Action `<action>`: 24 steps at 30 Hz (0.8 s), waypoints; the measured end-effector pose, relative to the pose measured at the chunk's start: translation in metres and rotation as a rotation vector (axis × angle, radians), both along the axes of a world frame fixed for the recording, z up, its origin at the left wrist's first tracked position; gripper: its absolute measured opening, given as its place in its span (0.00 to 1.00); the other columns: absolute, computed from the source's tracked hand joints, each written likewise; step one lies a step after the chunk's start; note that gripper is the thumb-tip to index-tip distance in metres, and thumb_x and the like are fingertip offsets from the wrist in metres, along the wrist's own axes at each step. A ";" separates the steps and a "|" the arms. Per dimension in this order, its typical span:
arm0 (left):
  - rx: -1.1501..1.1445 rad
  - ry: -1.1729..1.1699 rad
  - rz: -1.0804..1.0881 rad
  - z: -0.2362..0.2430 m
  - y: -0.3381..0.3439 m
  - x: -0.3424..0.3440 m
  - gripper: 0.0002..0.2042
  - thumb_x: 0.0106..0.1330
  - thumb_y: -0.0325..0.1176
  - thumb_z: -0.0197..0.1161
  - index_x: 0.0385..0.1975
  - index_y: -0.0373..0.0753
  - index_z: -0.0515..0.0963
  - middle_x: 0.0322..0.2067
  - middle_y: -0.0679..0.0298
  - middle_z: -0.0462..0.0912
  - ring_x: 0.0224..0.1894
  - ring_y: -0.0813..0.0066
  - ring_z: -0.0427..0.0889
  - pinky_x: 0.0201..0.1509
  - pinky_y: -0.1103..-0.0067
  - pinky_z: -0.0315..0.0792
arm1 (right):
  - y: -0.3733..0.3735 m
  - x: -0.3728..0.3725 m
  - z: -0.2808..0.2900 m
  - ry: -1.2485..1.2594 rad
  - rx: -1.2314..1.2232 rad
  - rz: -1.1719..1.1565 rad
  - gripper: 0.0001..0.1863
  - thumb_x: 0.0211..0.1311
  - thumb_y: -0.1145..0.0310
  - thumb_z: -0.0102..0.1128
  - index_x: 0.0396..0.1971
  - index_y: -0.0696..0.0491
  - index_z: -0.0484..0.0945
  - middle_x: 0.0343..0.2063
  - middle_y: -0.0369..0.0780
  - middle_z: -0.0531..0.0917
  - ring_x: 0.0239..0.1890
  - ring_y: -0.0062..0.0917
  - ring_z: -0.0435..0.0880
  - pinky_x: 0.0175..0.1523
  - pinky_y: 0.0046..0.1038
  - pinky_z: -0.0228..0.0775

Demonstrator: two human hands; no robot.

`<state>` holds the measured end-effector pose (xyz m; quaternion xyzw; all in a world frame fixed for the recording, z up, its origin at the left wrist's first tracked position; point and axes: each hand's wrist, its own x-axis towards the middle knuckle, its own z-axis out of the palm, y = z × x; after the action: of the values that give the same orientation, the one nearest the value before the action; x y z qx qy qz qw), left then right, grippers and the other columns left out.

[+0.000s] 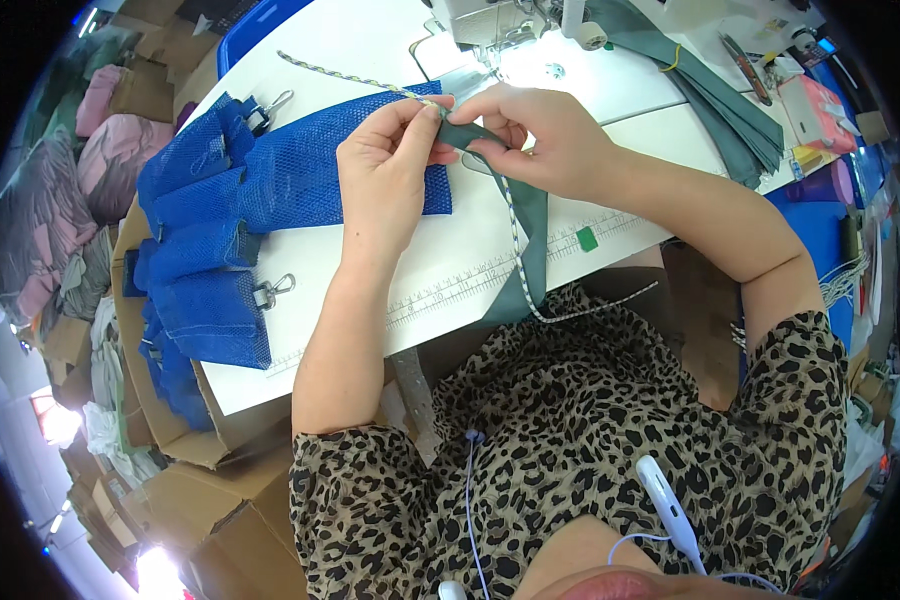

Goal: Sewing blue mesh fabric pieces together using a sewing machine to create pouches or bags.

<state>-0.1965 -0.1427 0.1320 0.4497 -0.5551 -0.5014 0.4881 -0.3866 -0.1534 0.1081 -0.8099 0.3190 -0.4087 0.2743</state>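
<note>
Both my hands meet over the white table, fingers pinched together. My left hand [385,165] grips a thin patterned cord [355,78] and the end of a dark green fabric strip. Close against it, my right hand [555,135] pinches the same green strip [532,225], which drapes down past the table's front edge. One end of the cord runs out to the upper left; the other hangs below my right hand toward my lap. Beneath and left of my hands lie blue mesh pieces [305,165], some with metal snap hooks [281,286]. My fingers partly hide the spot where cord and strip meet.
A sewing machine [505,40] stands at the far side. To its right are a pile of green strips [730,130], a pair of snips [746,68] and a pink box [813,113]. A ruler scale [460,285] crosses the table. Cardboard boxes [210,500] sit at lower left.
</note>
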 end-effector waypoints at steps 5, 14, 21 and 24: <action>0.040 0.058 -0.013 0.000 0.000 0.000 0.10 0.72 0.29 0.57 0.42 0.29 0.81 0.38 0.61 0.85 0.30 0.83 0.80 0.37 0.86 0.76 | -0.003 0.002 -0.003 0.073 -0.298 -0.042 0.17 0.57 0.75 0.66 0.47 0.48 0.79 0.25 0.34 0.78 0.25 0.21 0.77 0.30 0.23 0.68; 0.012 0.042 -0.041 0.006 0.003 0.004 0.11 0.72 0.28 0.56 0.46 0.29 0.80 0.36 0.62 0.84 0.33 0.81 0.80 0.41 0.83 0.77 | -0.001 0.004 -0.002 0.141 -0.499 -0.072 0.18 0.56 0.72 0.67 0.49 0.50 0.78 0.27 0.36 0.80 0.26 0.29 0.80 0.31 0.28 0.70; -0.023 0.014 -0.020 0.009 0.004 0.010 0.10 0.70 0.27 0.59 0.45 0.30 0.81 0.38 0.63 0.85 0.32 0.83 0.80 0.40 0.85 0.76 | -0.004 -0.005 0.008 -0.087 0.037 0.109 0.15 0.64 0.66 0.62 0.49 0.53 0.79 0.32 0.33 0.80 0.33 0.17 0.78 0.34 0.21 0.71; -0.110 -0.086 0.013 0.008 0.008 0.005 0.09 0.69 0.26 0.60 0.45 0.32 0.82 0.34 0.66 0.84 0.31 0.85 0.79 0.38 0.87 0.75 | -0.009 -0.004 0.008 -0.214 0.370 0.113 0.13 0.70 0.63 0.57 0.44 0.56 0.80 0.35 0.33 0.82 0.35 0.14 0.79 0.40 0.19 0.74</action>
<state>-0.1913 -0.1349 0.1401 0.4471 -0.5992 -0.4472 0.4909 -0.3904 -0.1628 0.1160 -0.7144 0.3116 -0.4107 0.4732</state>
